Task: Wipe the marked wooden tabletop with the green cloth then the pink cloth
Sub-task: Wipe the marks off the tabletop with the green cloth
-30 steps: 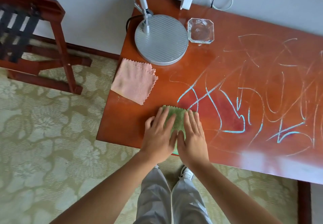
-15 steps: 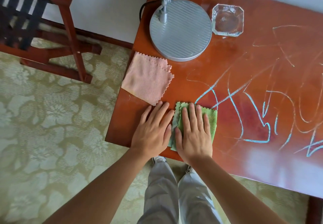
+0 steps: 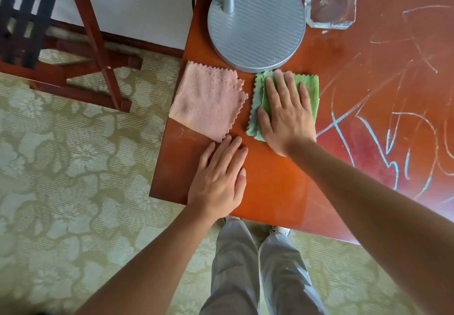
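The reddish wooden tabletop (image 3: pixel 277 187) carries blue and white chalk scribbles (image 3: pixel 368 128) across its right half. My right hand (image 3: pixel 286 115) lies flat, palm down, on the folded green cloth (image 3: pixel 310 88), just in front of the lamp base. The pink cloth (image 3: pixel 208 101) lies spread at the table's left edge, untouched. Flat on bare wood near the front left corner rests my left hand (image 3: pixel 218 179), fingers slightly apart, its fingertips just short of the pink cloth's corner.
A round silver lamp base (image 3: pixel 256 22) with its stem and black cord stands at the back left of the table. A square glass ashtray (image 3: pixel 330 2) sits to its right. A dark wooden rack (image 3: pixel 73 44) stands on the patterned carpet left of the table.
My right hand has slid the green cloth away from me, from the front edge up to the lamp base. My left hand has come off the cloth and stayed near the front edge.
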A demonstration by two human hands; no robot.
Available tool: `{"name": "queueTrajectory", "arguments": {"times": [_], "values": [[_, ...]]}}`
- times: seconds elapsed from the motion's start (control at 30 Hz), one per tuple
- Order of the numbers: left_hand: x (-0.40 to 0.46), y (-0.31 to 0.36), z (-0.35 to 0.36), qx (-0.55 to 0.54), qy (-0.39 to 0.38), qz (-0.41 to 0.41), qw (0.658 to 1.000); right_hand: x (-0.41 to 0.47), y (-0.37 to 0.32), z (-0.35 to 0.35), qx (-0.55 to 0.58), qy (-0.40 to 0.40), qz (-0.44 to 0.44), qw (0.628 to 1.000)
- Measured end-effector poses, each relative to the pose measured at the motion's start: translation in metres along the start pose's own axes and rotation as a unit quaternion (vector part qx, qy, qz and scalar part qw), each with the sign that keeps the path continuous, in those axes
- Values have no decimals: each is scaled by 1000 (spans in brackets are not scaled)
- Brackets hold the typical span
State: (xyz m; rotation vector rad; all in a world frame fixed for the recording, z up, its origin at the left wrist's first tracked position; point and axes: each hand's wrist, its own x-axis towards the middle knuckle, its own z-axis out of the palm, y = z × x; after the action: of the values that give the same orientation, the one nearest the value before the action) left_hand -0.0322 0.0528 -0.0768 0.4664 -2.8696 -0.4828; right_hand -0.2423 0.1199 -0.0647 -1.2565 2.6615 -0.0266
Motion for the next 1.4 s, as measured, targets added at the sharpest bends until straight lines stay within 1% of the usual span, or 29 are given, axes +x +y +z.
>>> {"name": "queueTrajectory", "arguments": {"times": [0.17,0.33,0.47,0.6,0.8,0.93,1.07,1.27,1.4], "values": [[2,2,-3,0,6,5,1000,-19,-4,-3,20,-5,2,1000],[2,1,-4,4,5,9,1000,-108,-18,17,36,13,-15,999],[3,6,-9,21,-27,5,999,-178,-25,31,48,17,-17,999],[7,19,-17,38,-40,-27,998,-211,-14,33,49,11,-14,999],[33,54,-6,-16,-71,16,997,-195,-12,31,88,29,25,995],[63,56,6,5,-95,9,995,-155,12,21,79,28,57,995],[74,51,16,45,-82,3,996,-116,37,13,62,28,53,996],[73,50,19,39,-57,9,998,-46,61,-4,31,17,47,998],[71,52,19,39,-48,10,998,-29,67,-6,11,18,40,999]]}}
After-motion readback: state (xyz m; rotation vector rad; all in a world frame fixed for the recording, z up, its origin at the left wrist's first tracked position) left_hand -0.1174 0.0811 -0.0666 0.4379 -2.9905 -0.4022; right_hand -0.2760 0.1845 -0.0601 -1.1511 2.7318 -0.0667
